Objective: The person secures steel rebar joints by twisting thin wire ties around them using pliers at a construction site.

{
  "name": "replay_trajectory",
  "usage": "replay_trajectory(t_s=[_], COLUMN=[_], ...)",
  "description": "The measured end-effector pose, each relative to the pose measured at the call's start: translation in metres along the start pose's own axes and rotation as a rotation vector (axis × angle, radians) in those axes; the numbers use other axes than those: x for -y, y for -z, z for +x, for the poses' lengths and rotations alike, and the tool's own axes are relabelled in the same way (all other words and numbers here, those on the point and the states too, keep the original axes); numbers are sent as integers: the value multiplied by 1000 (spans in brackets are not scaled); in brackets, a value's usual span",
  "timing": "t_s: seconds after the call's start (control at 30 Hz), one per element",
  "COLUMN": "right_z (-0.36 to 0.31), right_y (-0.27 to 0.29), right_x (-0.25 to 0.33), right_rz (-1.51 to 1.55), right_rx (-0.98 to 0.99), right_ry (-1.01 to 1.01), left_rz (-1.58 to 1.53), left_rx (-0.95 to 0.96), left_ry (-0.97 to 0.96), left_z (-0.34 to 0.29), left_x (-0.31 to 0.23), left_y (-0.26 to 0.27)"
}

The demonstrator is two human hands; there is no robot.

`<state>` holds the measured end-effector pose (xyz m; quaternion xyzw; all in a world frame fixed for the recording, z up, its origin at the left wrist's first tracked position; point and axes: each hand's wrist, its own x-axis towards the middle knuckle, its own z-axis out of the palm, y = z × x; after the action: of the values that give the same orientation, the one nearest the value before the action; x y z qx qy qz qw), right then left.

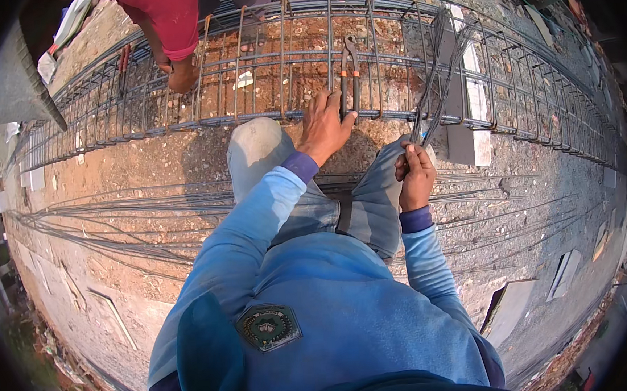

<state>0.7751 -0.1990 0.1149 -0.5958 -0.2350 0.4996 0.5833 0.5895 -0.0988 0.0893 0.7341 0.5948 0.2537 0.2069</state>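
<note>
My left hand [325, 128] lies back-up at the near bars of a long rebar cage [286, 115], its fingers stretched forward and apart from the thumb. Right beside these fingers is a pair of pincers [349, 77] with dark handles and orange bands, jaws pointing away from me. The handle ends reach down between index finger and thumb; whether they touch is hard to make out. Over my right knee, my right hand [415, 177] is closed on a bundle of thin tie wires [433, 89]. The loose wire ends fan upward across the cage.
At the far left, another person's hand [183, 75] in a red sleeve is at the cage, near red-handled pliers [124, 60]. A pale block [477, 97] stands by the cage at right. Long thin rods [132, 206] lie on the ground around my legs. Flat boards [509, 309] lie at lower right.
</note>
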Motion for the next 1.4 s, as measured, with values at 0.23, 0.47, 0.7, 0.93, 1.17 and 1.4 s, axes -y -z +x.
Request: replay_trajectory(t_s=[0.23, 0.47, 0.7, 0.93, 1.17, 1.4], right_z=[-34, -44, -54, -59, -62, -20], right_y=[-3, 5, 3, 6, 27, -1], right_x=[-7, -8, -11, -10, -15, 6], right_rz=[-56, -87, -107, -107, -90, -467], right_rx=[-8, -21, -35, -47, -103, 62], right_ry=[-56, -40, -51, -9, -34, 84], left_rz=[194, 81, -173, -281, -208, 102], left_rx=[232, 256, -40, 220, 39, 205], left_ry=[128, 190, 51, 258, -162, 19], left_z=[17, 27, 15, 47, 26, 0], left_x=[-21, -19, -39, -86, -60, 65], left_y=[-21, -19, -32, -54, -27, -8])
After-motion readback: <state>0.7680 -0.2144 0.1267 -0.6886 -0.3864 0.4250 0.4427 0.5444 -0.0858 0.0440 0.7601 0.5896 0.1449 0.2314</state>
